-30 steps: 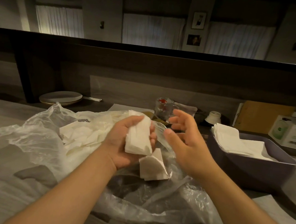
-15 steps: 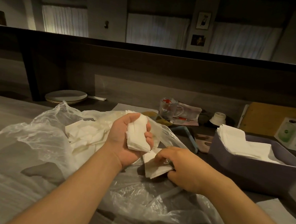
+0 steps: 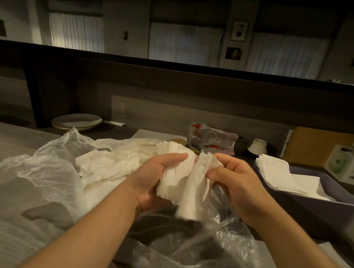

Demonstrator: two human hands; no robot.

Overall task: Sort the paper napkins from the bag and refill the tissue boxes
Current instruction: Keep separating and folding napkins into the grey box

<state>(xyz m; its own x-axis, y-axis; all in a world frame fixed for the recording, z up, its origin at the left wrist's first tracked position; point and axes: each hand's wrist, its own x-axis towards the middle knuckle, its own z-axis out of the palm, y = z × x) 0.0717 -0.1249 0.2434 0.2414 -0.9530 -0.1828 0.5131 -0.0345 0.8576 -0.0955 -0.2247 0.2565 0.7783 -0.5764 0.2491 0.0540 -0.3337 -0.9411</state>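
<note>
My left hand (image 3: pixel 154 174) grips a small stack of white paper napkins (image 3: pixel 174 179) above the clear plastic bag (image 3: pixel 43 172). Close beside it, my right hand (image 3: pixel 235 184) holds another folded napkin (image 3: pixel 195 189), which hangs down and touches the stack. Several loose napkins (image 3: pixel 106 166) lie crumpled inside the bag, left of my hands. To the right stands a dark purple tissue box (image 3: pixel 317 210), open on top, with a pile of flat napkins (image 3: pixel 282 176) in it.
At the back of the counter sit a stack of plates (image 3: pixel 76 121), a glass mug (image 3: pixel 201 134), a small white cup (image 3: pixel 259 144), a brown board (image 3: pixel 315 143) and a white carton (image 3: pixel 350 164). A raised dark ledge (image 3: pixel 197 72) runs behind.
My right hand has lifted the napkin it picked from the bag up against the stack in my left hand. The left hand has stayed about where it was.
</note>
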